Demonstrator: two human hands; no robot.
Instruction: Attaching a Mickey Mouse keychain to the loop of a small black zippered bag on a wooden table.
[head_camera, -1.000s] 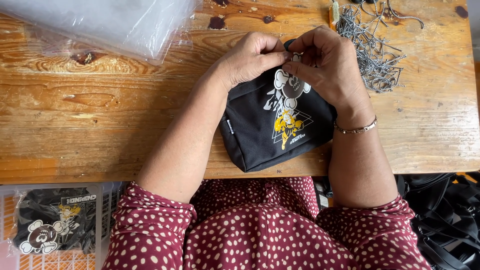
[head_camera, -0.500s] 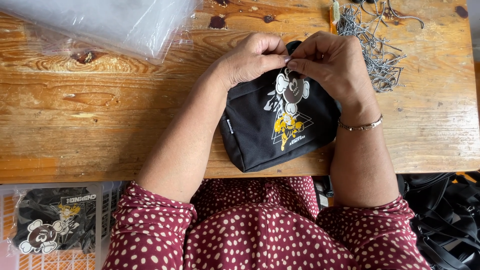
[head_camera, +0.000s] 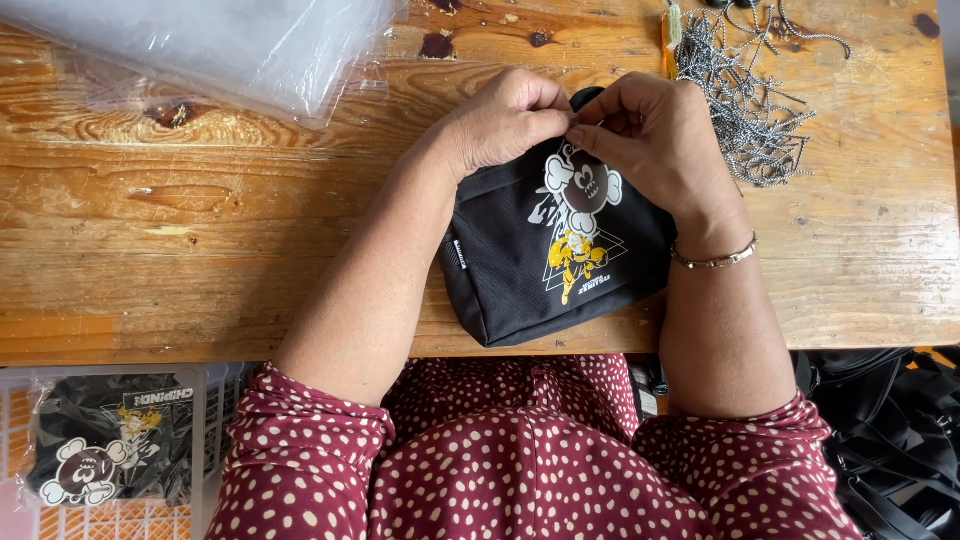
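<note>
A small black pouch bag (head_camera: 530, 270) with a white and yellow cartoon print lies on the wooden table (head_camera: 200, 230), its lower edge at the table's front. My left hand (head_camera: 505, 120) and my right hand (head_camera: 650, 135) meet at the bag's top edge, fingertips pinched together on something small there. What sits between the fingers is hidden. A thin metal bracelet (head_camera: 715, 257) circles my right wrist.
A heap of silver ball chains (head_camera: 745, 95) lies at the back right. Clear plastic bags (head_camera: 220, 45) are piled at the back left. Below the table's left, a crate holds a packed black bag (head_camera: 105, 450). Black straps (head_camera: 890, 440) lie lower right.
My hands have stayed pinched at the bag's top edge, with only small finger shifts. The bag has barely moved.
</note>
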